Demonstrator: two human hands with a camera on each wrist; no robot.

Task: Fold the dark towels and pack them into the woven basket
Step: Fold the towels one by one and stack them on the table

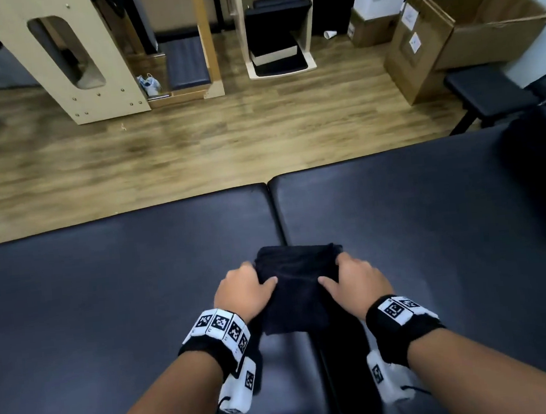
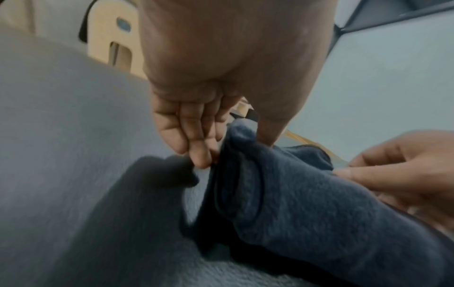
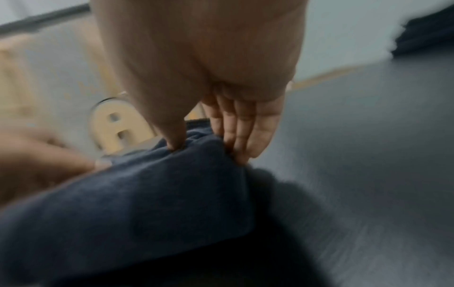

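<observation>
Towel: one, folded, dark, lying on the padded surface across its centre seam.
Left hand: grip pinching the towel's left edge, thumb on top.
Right hand: grip pinching the right edge.
Wrist views: fingers tucked beneath the folded layers.
Basket: unseen.

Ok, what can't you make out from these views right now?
- Woven basket: in no view.
- Fingertips of the left hand and right hand: head view, tucked behind the towel edges.
- Towel's fold count: layers blur in both wrist views.
- Dark heap at the table right end: too dark to identify, cut off.
</observation>
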